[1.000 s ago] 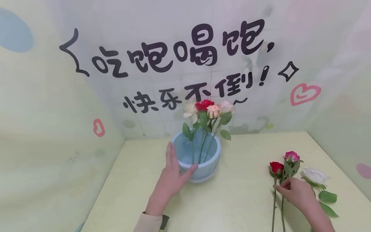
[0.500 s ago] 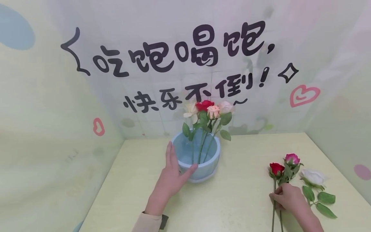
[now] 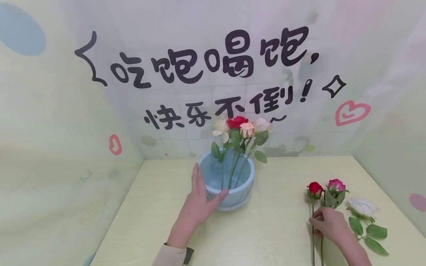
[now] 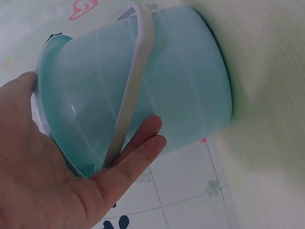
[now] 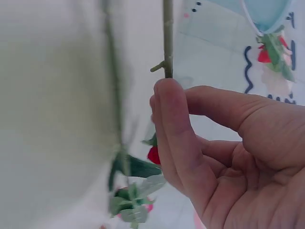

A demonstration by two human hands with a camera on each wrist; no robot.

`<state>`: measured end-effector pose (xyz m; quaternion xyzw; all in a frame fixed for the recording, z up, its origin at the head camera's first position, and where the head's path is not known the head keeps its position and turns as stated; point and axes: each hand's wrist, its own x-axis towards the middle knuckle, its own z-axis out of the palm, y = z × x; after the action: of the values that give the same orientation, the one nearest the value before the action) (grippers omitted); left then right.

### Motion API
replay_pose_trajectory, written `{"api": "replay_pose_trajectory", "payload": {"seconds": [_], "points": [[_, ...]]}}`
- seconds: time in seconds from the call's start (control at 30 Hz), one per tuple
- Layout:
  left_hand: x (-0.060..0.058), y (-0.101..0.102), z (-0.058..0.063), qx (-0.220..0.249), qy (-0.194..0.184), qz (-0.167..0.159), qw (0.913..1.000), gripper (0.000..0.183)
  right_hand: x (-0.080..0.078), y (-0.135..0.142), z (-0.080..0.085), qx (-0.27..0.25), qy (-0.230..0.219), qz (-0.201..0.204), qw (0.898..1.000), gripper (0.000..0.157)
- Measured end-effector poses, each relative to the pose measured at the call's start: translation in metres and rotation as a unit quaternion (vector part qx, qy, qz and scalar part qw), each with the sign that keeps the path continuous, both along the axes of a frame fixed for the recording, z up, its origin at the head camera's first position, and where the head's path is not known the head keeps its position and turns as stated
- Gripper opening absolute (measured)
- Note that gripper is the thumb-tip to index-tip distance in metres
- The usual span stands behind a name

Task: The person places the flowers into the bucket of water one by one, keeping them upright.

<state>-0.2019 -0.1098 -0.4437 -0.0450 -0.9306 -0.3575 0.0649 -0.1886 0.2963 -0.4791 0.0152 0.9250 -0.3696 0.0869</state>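
Note:
My left hand (image 3: 196,210) rests against a light blue bucket (image 3: 234,199), its thumb over the near rim and its fingers fairly straight along the outside. In the left wrist view the fingers lie beside the bucket's pale handle (image 4: 136,71). Several artificial roses stand in the bucket, among them a red rose (image 3: 237,122) and a peach one (image 3: 247,129). My right hand (image 3: 332,225) pinches the stem of another red rose (image 3: 315,190) at the table's right side. The right wrist view shows that stem (image 5: 167,43) between the fingertips. A magenta rose (image 3: 337,184) lies close beside it.
Right of my right hand lies a white rose (image 3: 362,206) with green leaves (image 3: 376,232). The pale table (image 3: 266,229) meets a printed backdrop (image 3: 186,29) behind the bucket. Backdrop sheets also rise at left and right.
My right hand has shifted down the stems and now pinches the red rose's stem. That rose has moved slightly left, away from the magenta one. The left hand has stayed on the bucket.

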Motion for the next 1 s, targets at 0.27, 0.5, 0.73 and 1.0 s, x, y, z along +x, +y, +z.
{"api": "replay_pose_trajectory", "payload": {"seconds": [0.27,0.5,0.73,1.0], "points": [[-0.002,0.0,0.002,0.005,0.008,-0.003,1.0,0.123,-0.014,-0.013,0.044,-0.102,0.071,0.038,0.992,0.03],[-0.001,0.001,0.0,0.005,0.001,-0.002,1.0,0.123,-0.021,-0.035,0.088,-0.151,0.195,0.033,0.968,0.032],[0.0,0.001,0.0,0.001,0.0,0.0,1.0,0.123,-0.029,-0.058,0.133,-0.206,0.305,0.02,0.929,0.026],[0.0,-0.001,-0.003,0.009,0.003,-0.001,1.0,0.122,-0.058,-0.074,0.171,-0.424,0.315,0.043,0.848,0.021]]}}
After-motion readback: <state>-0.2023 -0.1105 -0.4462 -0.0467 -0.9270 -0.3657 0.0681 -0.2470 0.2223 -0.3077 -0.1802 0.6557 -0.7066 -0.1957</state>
